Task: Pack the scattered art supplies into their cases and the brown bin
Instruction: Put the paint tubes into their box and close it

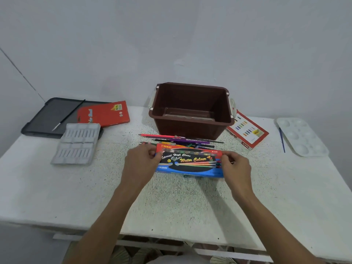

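A red, black and blue water colour box point(189, 162) is at the middle of the white table point(76, 187). My left hand point(142, 161) grips its left end and my right hand point(235, 168) pinches its right end. Behind the box lies a pile of several coloured pencils point(179, 141). The brown bin point(191, 109) stands just beyond them, open, with nothing visible inside. A grey moulded insert tray point(77, 144) lies at the left, next to a red case point(103, 114).
A dark grey lid point(47, 115) at the far left carries a thin black brush point(68, 115). A white and red pastel box point(247, 130) sits right of the bin. A white palette point(301, 136) and a blue brush point(282, 140) lie at the right edge.
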Tool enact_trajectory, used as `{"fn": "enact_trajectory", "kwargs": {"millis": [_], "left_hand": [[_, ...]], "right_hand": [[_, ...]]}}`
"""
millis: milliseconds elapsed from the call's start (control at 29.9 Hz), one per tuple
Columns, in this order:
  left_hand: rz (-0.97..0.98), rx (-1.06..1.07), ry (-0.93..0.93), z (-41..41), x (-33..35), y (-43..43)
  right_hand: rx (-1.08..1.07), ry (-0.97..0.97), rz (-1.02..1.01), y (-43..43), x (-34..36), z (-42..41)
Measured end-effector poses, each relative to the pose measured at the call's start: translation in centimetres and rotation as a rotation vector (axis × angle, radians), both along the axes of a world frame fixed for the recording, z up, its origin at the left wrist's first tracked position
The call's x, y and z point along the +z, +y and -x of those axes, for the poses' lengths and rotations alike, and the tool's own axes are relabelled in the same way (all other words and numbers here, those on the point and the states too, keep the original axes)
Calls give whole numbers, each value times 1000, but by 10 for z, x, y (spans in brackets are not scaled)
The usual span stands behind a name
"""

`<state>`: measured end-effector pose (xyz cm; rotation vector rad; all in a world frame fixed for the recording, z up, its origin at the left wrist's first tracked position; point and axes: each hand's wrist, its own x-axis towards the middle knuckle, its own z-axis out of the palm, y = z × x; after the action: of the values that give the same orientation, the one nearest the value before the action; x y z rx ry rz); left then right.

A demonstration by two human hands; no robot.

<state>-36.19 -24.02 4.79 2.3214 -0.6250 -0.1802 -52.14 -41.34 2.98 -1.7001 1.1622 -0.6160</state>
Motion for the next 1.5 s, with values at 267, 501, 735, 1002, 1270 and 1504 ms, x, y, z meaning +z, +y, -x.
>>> {"fn": "enact_trajectory", "kwargs": {"millis": [267,501,735,1002,1270,1504], "left_hand": [[161,-69,-143,-39,49,-45],[248,-115,-185,-83,57,-94],[107,-104,-83,-128,38,-148],[-131,-258,108,-169,9,-174],[-224,-257,205,-182,-4,-197],[-396,-286,243,-179,-24,-206]], "right_hand": [[26,-53,126,-47,49,-38],[22,-54,206,-93,71,-86],[103,102,293,-131,42,-141],[201,218,205,-151,7,-182],[234,290,78,-160,-2,-199],[366,487,44,-166,-10,-203]]}}
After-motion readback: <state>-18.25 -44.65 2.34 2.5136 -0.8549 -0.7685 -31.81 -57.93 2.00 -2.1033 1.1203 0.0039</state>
